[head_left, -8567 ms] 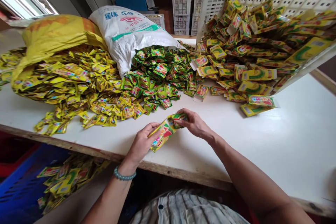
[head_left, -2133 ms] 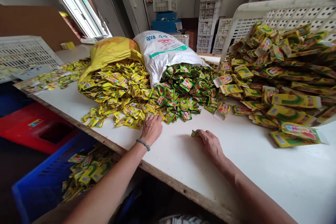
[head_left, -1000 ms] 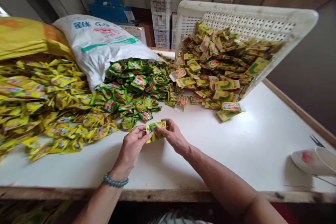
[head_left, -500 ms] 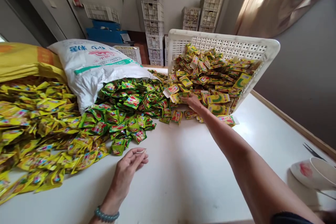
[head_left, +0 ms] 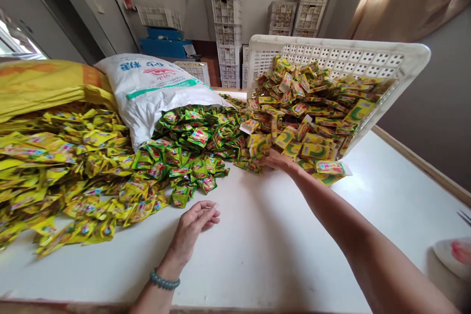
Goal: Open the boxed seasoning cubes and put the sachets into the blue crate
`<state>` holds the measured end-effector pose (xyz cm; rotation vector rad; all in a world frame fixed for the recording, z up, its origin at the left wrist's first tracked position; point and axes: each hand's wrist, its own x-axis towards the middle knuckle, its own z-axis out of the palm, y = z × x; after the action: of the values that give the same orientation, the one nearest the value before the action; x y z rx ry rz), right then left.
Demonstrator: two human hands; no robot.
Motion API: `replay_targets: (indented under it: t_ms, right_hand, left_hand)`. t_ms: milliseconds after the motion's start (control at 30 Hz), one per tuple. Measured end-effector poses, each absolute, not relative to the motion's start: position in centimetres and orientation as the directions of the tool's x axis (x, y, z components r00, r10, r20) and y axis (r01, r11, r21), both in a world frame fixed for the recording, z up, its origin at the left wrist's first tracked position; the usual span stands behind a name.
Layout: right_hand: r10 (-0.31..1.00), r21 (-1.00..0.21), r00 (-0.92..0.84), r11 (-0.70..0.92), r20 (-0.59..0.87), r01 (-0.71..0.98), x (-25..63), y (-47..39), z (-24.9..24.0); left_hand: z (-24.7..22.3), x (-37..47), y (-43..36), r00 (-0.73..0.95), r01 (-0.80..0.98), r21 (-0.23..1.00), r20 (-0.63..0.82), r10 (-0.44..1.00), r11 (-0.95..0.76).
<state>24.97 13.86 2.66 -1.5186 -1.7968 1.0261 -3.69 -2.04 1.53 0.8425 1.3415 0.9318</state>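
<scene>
My left hand (head_left: 200,222), with a bead bracelet (head_left: 164,280) at the wrist, rests on the white table (head_left: 235,255). Its fingers are curled and the thumb presses on the index finger; whatever may be between them is too small to name. My right hand (head_left: 276,159) reaches to the front of a heap of small yellow cardboard boxes (head_left: 316,149), where green packets (head_left: 191,169) meet it. Its fingertips are blurred and partly hidden, so I cannot tell whether they grip a packet or box. The boxes spill from a tilted white plastic basket (head_left: 342,49).
Yellow packets (head_left: 77,171) cover the table's left side, below a folded yellow sack (head_left: 51,83). A white woven sack (head_left: 162,83) lies behind the green packets. At the right edge sits a white bowl (head_left: 454,255). Stacked crates (head_left: 227,24) stand by the back wall.
My right hand has come down and nearer from among the boxes to their front edge; several boxes there have shifted forward. The view has turned slightly left. My left hand keeps its curled pose.
</scene>
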Motion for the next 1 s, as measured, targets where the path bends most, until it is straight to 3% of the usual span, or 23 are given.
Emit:
replay_targets:
  t_ms: [133, 300, 400, 533, 700, 800, 900, 1000]
  right_hand:
    - [0.966, -0.786, -0.196, -0.013, -0.170, 0.618, 23.3, 9.3, 2.2]
    - [0.958, -0.654, -0.026, -0.174, -0.285, 0.736, 19.8, 5.6, 2.6]
    - [0.952, -0.667, 0.035, -0.239, -0.304, 0.705, 17.8, 3.4, 2.8]
    - [0.959, -0.801, -0.031, -0.216, -0.280, 0.559, 16.1, 0.8, 2.4]
    - [0.954, -0.877, -0.196, -0.112, -0.226, 0.468, 15.6, -0.2, 2.6]
    - [0.938, -0.901, -0.304, -0.021, -0.169, 0.433, 15.6, -0.3, 2.8]
    - [0.871, -0.907, -0.435, -0.027, -0.228, 0.421, 15.5, -0.6, 2.7]
    - [0.875, -0.905, -0.418, -0.052, -0.245, 0.421, 15.1, -1.1, 2.5]
  left_hand:
    - [1.2, -3.7, -2.1, 0.005, -0.075, 0.925, -0.373, 0.928, 0.372]
    - [0.8, -3.5, -2.6, 0.027, 0.052, 0.921, -0.388, 0.921, 0.386]
    - [0.4, -3.3, -2.8, 0.048, 0.088, 0.914, -0.402, 0.914, 0.397]
    - [-0.5, -3.8, -2.6, -0.059, 0.115, 0.952, -0.279, 0.958, 0.284]
    - [-0.7, -5.1, -2.0, -0.247, 0.214, 0.970, -0.056, 0.967, 0.111]
    - [0.1, -5.2, -2.1, -0.253, 0.202, 0.976, -0.026, 0.967, 0.079]
    - [0.9, -5.0, -2.3, -0.195, 0.278, 0.960, 0.038, 0.980, 0.018]
    - [1.2, -4.8, -2.5, -0.168, 0.330, 0.944, 0.083, 0.982, -0.023]
